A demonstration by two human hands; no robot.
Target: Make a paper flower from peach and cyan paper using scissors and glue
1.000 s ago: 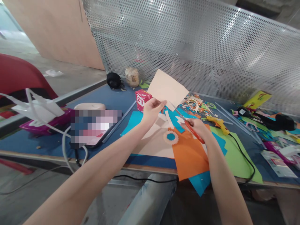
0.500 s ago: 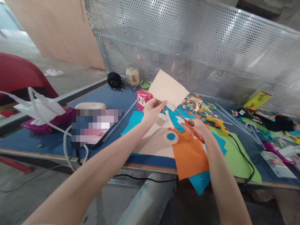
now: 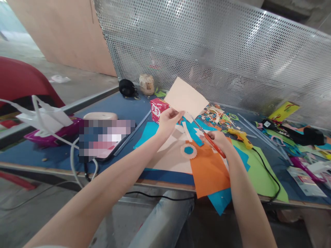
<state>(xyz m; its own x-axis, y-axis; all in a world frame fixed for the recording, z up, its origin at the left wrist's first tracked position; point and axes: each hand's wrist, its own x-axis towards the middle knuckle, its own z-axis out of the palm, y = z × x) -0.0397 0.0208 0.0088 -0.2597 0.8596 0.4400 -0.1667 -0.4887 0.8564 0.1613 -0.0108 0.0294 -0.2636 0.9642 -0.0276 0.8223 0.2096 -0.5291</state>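
Observation:
My left hand [image 3: 169, 120] pinches the lower edge of a cream paper sheet [image 3: 184, 96], which is held up above the table. In my right hand [image 3: 218, 139] is a pair of scissors with orange handles [image 3: 218, 150]; the metal blades point up and left, at the sheet's lower edge by a narrow strip. Below the hands lie an orange paper sheet [image 3: 209, 172], blue paper pieces [image 3: 195, 134] and a large cream sheet [image 3: 173, 160]. A round, notched cream paper ring [image 3: 183, 151] with a blue centre rests there too.
A red box [image 3: 156, 109] stands behind my left hand. Right of the scissors are a yellow glue gun [image 3: 240, 136], green paper [image 3: 266, 172] and a heap of paper scraps [image 3: 217, 115]. Leftward lie a tablet-like device [image 3: 106, 151] and white cables [image 3: 72, 165]. A perforated metal panel [image 3: 165, 41] closes the back.
Hardly anything differs: both hands, the sheet and the scissors keep nearly the same positions, with only a slight shift of the whole view.

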